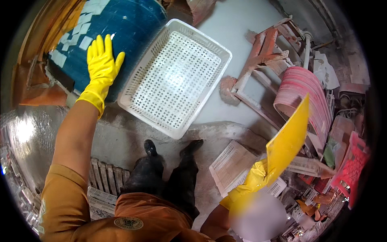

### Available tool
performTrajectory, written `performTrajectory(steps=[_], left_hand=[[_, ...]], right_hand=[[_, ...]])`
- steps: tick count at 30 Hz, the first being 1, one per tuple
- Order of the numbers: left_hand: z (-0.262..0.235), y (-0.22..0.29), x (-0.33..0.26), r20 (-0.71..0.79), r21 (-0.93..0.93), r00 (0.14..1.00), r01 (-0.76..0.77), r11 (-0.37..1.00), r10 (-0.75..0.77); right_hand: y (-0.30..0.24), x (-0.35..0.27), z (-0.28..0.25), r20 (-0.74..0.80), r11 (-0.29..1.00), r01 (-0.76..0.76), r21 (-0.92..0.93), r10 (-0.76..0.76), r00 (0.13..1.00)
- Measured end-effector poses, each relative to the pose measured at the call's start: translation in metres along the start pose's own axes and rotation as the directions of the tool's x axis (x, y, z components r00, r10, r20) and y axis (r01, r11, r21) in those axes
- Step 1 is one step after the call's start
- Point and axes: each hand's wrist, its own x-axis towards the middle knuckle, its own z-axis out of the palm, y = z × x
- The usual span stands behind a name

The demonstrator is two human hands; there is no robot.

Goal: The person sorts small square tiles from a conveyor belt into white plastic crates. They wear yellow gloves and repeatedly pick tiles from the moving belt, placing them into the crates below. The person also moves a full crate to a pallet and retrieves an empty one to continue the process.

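Note:
My left hand (pixel 103 66), in a yellow rubber glove, lies with its fingers stretched out against the side of a large blue drum (pixel 131 26). Square white pieces (pixel 84 29) cover part of that drum beside my fingertips. Right of the drum, a white perforated plastic crate (pixel 177 80) holds nothing that I can see. Away to the right, my gloved right hand (pixel 254 179) grips the lower end of a flat, stiff yellow sheet (pixel 288 139), which is tilted up. Its fingers are partly hidden by the sheet and glove folds.
A worn, reddish stand (pixel 262 52) is at the far right, by a pink ribbed tub (pixel 300 90). Another crate (pixel 231 165) lies on the floor near my right hand. Red baskets (pixel 350 165) and clutter fill the right edge. Wooden slats (pixel 107 175) lie left of my legs.

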Motion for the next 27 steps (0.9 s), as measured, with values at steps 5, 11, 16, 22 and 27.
performTrajectory(steps=[5, 11, 16, 22, 27], left_hand=[[-0.012, -0.031, 0.010, 0.061, -0.273, 0.994, -0.068, 0.960, 0.088], [0.023, -0.146, -0.031, -0.013, -0.253, 0.997, 0.069, 0.965, -0.075], [0.002, -0.123, -0.026, 0.000, -0.241, 0.996, 0.082, 0.967, -0.084], [-0.005, -0.124, -0.027, 0.096, -0.250, 0.985, 0.160, 0.955, -0.140], [-0.015, -0.124, -0.020, 0.173, -0.230, 0.973, 0.193, 0.954, -0.155]], right_hand=[[0.057, -0.057, -0.005, -0.062, 0.905, 0.075, -0.419, -0.111, 0.992], [0.156, -0.028, -0.047, -0.247, 0.822, -0.312, -0.476, 0.215, 0.945], [0.212, 0.052, -0.217, -0.303, 0.650, -0.734, 0.199, 0.753, 0.584], [0.374, 0.077, -0.274, -0.632, 0.647, -0.694, -0.316, 0.401, 0.663], [0.451, 0.082, -0.318, -0.710, 0.572, -0.738, -0.359, 0.347, 0.613]])
